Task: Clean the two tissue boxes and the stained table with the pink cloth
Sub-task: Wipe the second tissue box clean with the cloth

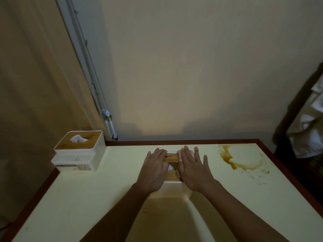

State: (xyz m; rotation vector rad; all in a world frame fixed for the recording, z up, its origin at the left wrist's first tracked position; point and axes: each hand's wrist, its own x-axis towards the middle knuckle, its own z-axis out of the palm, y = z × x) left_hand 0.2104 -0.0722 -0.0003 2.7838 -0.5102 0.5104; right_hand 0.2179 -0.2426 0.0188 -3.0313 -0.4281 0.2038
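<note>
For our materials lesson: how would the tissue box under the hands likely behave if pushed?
The box probably slides rather than tips: it looks low and wide on the smooth table. Its hard-looking white walls suggest stiffness. Likely light, holding only tissue.

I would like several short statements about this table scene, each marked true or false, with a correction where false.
1. The left hand and the right hand rest flat on the middle tissue box. True.
2. The brown stain lies on the left side of the table. False: it lies on the right side.
3. The corner tissue box stands at the far left corner. True.
4. No tissue shows from the corner tissue box. False: a white tissue sticks out of its top.
5. The right hand touches the brown stain. False: they are apart.
</note>
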